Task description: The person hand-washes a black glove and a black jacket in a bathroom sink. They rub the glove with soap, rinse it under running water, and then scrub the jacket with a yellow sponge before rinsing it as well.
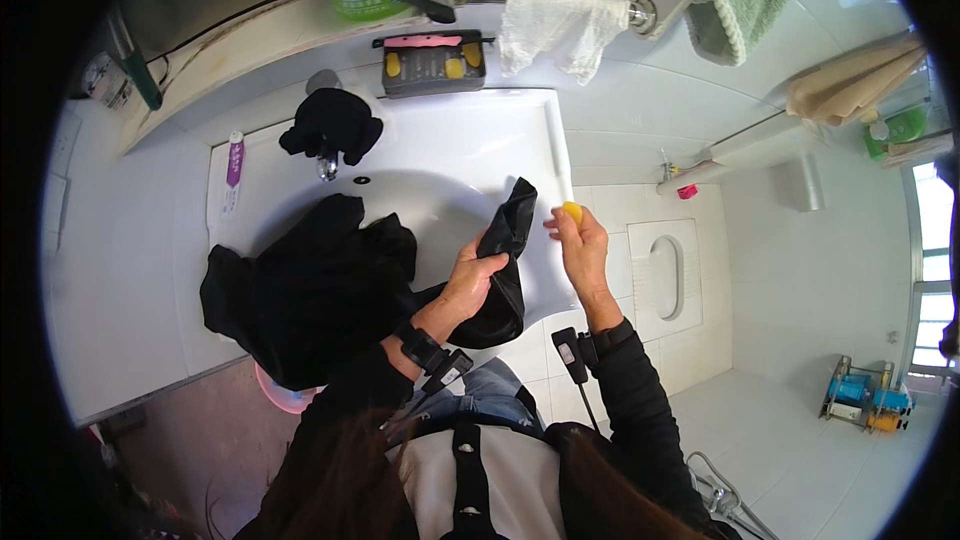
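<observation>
My left hand [471,281] grips a black cloth garment [307,285] near one narrow end, which points up from the fist. The rest of the garment lies bunched over the white sink [525,109] and its front left edge. To the right, above the sink's right rim, my right hand [585,244] holds a small yellow piece of soap [573,211] between thumb and fingers, apart from the cloth. A second black cloth [330,124] is draped over the metal faucet [327,167].
A grey soap tray [435,75] with several yellow pieces and a pink-handled tool sits behind the sink. A purple and white tube [235,159] lies on the left ledge. A white cloth [555,26] hangs from a rail. A pink basin [277,394] stands below, and a squat toilet [666,277] is at right.
</observation>
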`<state>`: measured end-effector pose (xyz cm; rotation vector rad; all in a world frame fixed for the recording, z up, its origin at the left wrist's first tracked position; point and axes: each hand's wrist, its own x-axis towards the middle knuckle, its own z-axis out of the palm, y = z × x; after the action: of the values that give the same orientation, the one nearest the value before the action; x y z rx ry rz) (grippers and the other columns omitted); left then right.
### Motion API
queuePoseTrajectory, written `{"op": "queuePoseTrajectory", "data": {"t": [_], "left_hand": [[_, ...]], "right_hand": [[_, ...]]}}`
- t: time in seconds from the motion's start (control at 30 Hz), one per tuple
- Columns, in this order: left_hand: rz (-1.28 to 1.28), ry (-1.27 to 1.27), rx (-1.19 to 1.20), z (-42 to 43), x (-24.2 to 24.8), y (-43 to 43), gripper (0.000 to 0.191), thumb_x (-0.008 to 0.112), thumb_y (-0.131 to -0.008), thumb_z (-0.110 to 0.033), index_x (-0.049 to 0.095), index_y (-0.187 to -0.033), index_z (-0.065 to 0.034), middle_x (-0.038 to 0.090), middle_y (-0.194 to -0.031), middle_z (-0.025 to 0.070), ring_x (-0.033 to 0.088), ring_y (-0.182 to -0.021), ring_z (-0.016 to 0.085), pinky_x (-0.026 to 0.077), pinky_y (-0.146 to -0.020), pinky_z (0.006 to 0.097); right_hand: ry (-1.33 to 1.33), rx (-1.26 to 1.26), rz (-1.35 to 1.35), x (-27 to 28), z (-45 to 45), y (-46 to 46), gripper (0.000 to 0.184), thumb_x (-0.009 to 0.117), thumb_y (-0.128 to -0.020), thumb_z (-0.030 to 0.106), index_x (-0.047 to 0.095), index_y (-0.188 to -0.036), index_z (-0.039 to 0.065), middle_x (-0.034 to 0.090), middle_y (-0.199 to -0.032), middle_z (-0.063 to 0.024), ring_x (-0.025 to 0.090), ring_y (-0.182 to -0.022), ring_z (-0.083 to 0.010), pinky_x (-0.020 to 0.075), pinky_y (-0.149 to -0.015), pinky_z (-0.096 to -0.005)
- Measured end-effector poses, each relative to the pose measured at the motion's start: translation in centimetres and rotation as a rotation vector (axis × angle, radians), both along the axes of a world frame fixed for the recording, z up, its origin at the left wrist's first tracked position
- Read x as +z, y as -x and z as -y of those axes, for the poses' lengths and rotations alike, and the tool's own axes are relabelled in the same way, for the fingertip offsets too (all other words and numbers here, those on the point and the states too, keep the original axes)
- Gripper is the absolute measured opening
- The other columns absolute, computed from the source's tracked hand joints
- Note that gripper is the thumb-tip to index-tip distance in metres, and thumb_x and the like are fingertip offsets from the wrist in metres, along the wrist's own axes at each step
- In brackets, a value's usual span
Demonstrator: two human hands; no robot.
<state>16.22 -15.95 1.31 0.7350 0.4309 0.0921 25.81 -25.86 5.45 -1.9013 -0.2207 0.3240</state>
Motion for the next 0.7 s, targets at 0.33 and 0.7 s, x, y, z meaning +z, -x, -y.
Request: {"op": "queuePoseTrajectory", "data": {"t": [0.33, 0.7], "left_hand": [[-0.073, 0.043, -0.041, -0.9, -0.7, 5.6, 0.033, 0.047, -0.078, -0.001, 0.044, -0.111, -0.0001, 0.054, -0.101, 0.0060, 0.053, -0.089, 0.014, 0.043, -0.079, 0.0269], [0.069, 0.248, 0.349, -7.8, 6.1, 14.5, 0.037, 0.044, -0.088, -0.024, 0.044, -0.115, 0.0012, 0.049, -0.116, 0.0099, 0.048, -0.107, 0.020, 0.035, -0.093, 0.0343]], "right_hand": [[0.251, 0.506, 0.329, -6.8, -7.0, 2.7, 0.023, 0.048, -0.082, 0.023, 0.052, -0.095, 0.005, 0.060, -0.083, -0.0174, 0.057, -0.078, -0.0336, 0.0447, -0.065, -0.0406], [-0.148, 0.603, -0.414, -0.5, -7.5, 3.1, 0.028, 0.046, -0.087, 0.023, 0.051, -0.106, 0.003, 0.046, -0.069, 0.0029, 0.040, -0.056, -0.0062, 0.0343, -0.047, -0.0214]]}}
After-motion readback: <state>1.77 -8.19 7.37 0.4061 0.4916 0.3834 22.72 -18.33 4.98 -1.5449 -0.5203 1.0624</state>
